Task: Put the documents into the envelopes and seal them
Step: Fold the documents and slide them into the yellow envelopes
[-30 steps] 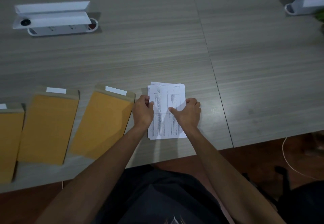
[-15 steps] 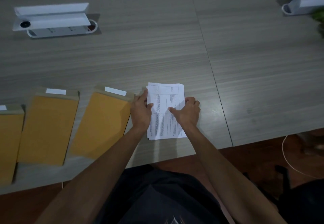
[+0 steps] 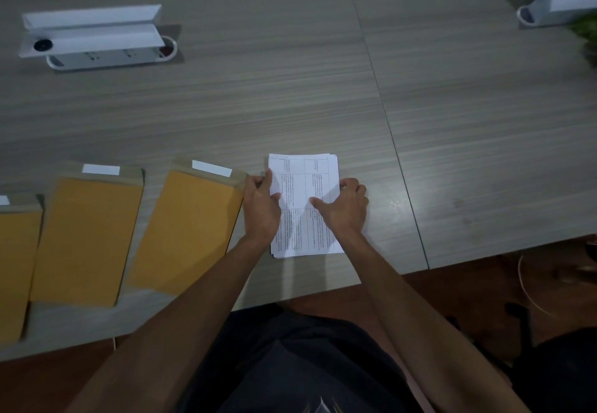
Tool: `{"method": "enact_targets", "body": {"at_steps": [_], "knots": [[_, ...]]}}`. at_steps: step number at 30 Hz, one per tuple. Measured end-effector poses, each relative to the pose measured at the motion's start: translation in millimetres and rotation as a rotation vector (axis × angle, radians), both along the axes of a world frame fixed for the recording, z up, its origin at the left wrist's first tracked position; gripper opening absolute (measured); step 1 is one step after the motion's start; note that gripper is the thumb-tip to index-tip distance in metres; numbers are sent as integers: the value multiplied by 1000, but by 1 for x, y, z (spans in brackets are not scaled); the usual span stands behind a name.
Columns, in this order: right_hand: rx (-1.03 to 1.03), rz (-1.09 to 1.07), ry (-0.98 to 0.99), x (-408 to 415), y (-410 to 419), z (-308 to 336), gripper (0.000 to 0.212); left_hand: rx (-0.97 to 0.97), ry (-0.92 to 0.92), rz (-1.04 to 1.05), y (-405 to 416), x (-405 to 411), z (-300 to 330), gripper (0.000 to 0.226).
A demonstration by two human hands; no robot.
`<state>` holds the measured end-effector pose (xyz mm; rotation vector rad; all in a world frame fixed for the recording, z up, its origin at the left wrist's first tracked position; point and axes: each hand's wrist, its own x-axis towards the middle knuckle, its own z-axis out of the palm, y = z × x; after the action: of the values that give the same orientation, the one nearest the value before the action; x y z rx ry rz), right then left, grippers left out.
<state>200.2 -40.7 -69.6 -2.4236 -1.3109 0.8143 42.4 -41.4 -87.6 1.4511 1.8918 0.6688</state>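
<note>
A small stack of white printed documents (image 3: pixel 303 186) lies flat near the table's front edge. My left hand (image 3: pixel 261 209) pinches its left edge, with one finger stretched up along the paper's side. My right hand (image 3: pixel 344 207) grips the right edge, fingers curled over it and thumb flat on the top sheet. To the left lie three yellow-brown envelopes with open flaps and white adhesive strips: one right beside my left hand (image 3: pixel 190 228), one in the middle (image 3: pixel 87 238), one cut off by the frame's left edge (image 3: pixel 16 264).
A white pop-up socket box (image 3: pixel 93 39) stands open at the back left, another (image 3: pixel 559 2) at the back right beside green leaves (image 3: pixel 586 33). A seam (image 3: pixel 384 109) divides the grey table. A thin white cable (image 3: pixel 529 293) hangs below the table's front edge at right.
My left hand's forefinger has stretched out along the stack's left edge. The stack and my right hand have stayed where they were.
</note>
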Motion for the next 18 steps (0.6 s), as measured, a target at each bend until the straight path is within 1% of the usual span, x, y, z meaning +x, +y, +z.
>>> {"method": "enact_targets", "body": {"at_steps": [4, 7, 9, 11, 12, 14, 17, 18], "knots": [[5, -2, -4, 0, 0, 1, 74, 48, -50, 26, 0, -1, -3, 60], [1, -1, -5, 0, 0, 1, 74, 76, -38, 22, -2, 0, -2, 55], [-3, 3, -4, 0, 0, 1, 75, 97, -38, 44, 0, 1, 2, 41], [-11, 6, 5, 1, 0, 1, 75, 81, -93, 114, 6, 0, 7, 24], [-13, 8, 8, 1, 0, 1, 74, 62, -129, 148, 10, 0, 10, 20], [-8, 6, 12, 1, 1, 1, 73, 29, -165, 188, 17, -1, 14, 18], [18, -24, 56, 2, 3, 1, 67, -47, -242, 217, 26, -4, 16, 26], [32, -44, 87, 3, 4, 1, 64, -81, -263, 218, 28, -6, 15, 23]]}}
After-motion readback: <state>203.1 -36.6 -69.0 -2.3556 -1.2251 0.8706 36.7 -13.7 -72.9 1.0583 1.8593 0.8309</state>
